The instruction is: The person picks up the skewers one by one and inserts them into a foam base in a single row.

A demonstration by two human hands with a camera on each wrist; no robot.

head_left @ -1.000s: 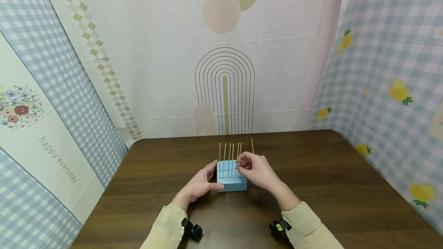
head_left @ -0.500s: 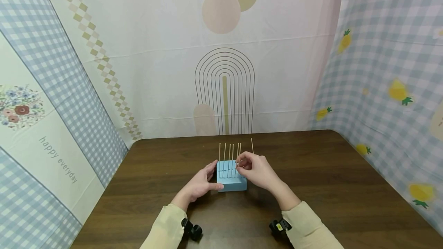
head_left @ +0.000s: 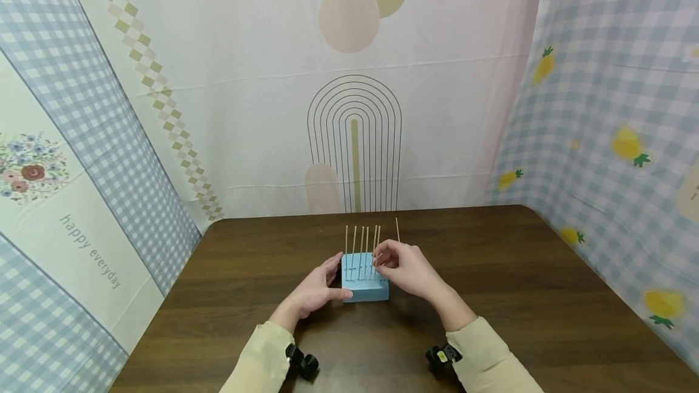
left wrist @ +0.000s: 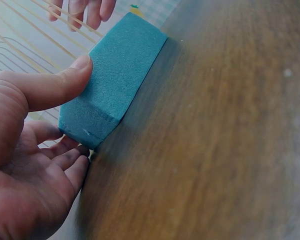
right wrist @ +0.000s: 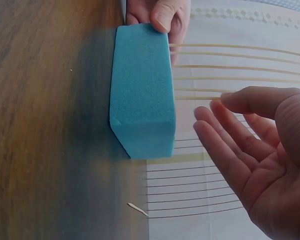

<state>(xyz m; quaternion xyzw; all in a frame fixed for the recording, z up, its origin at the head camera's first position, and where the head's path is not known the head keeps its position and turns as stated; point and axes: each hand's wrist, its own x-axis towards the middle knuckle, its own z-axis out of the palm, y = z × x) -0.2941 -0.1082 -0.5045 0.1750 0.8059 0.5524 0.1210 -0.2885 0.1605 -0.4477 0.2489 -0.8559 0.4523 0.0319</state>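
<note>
A light blue foam block [head_left: 367, 292] sits on the wooden table, with several thin bamboo sticks [right wrist: 235, 67] standing in its top. My left hand [head_left: 312, 291] holds the block at its left side. Its thumb [left wrist: 60, 88] presses the front face and its other fingers lie along the side. At the block's right side, my right hand [head_left: 411, 272] pinches the rightmost bamboo stick [right wrist: 197, 98] between thumb and forefinger, just above the foam. The remaining right-hand fingers are loosely bent, apart from the block.
One more thin stick [head_left: 397, 229] lies on the table [head_left: 262, 272] behind the right hand, partly hidden by it. A white patterned cloth [head_left: 246, 138] hangs at the table's back edge. Checked cloths [head_left: 590, 108] hang at both sides.
</note>
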